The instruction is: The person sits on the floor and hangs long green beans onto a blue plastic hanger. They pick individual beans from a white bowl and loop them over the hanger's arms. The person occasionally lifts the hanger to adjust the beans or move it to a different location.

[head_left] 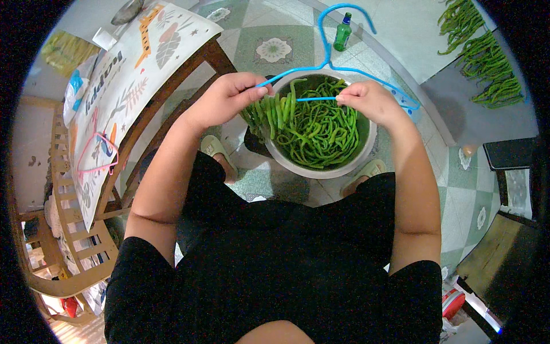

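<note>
Black short-sleeved shirt [286,246] filling foreground. Above round silvery metal basin [326,174], left hand [232,96] and right hand [366,100] pinching thin blue hanger [328,57]. Slender green pods [281,112] hanging at basin's left rim; tilting hanger could be shedding them. Right fingers hiding bar's end.

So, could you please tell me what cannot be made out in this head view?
Head view: the inner bottom of the round silver metal basin, hidden under the pile of long green beans.
Head view: the left corner of the blue clothes hanger, hidden by the left hand.
Head view: the print on the green bottle, too small to read.
Head view: the grey rounded vessel, cut off by the top edge.
</note>
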`<state>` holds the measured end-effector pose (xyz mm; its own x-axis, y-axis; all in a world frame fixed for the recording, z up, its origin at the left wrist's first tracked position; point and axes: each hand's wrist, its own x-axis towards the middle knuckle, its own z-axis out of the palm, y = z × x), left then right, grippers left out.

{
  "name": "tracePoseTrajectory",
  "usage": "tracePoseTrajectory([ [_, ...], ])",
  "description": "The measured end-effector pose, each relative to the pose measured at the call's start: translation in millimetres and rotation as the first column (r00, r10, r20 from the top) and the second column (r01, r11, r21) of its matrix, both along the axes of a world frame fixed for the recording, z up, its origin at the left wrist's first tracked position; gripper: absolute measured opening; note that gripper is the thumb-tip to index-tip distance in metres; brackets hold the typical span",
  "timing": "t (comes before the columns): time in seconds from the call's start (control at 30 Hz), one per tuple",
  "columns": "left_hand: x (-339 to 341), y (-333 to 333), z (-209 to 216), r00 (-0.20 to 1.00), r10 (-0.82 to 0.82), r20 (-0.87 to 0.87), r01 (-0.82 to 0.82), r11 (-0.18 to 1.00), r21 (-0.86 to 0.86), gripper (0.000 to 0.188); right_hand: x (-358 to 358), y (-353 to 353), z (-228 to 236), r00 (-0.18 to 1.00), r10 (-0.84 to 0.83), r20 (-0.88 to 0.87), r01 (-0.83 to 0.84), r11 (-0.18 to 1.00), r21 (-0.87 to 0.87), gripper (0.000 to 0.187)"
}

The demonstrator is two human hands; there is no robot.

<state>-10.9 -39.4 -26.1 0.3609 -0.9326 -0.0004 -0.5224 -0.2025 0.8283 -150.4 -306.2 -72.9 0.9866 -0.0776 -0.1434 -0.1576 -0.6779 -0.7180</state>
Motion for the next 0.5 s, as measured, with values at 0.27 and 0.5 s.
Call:
tracePoseTrajectory([
  [0.27, -18.4, -1.1, 37.3, 0.974, 0.178, -0.14, -0.198, 0.97, -0.141, 0.026, -2.7, 3.1, 29.8, 0.764, 0.125, 0.633, 0.211, 0.879, -0.428, 0.021],
  [0.5, -30.9, -14.8, 65.4, 0.934, 0.244, -0.259, -0.302, 0.928, -0.216, 0.029, -18.1, 52.5, 66.4, 0.495, 0.139, 0.858, 0.43, 0.819, -0.381, 0.014],
])
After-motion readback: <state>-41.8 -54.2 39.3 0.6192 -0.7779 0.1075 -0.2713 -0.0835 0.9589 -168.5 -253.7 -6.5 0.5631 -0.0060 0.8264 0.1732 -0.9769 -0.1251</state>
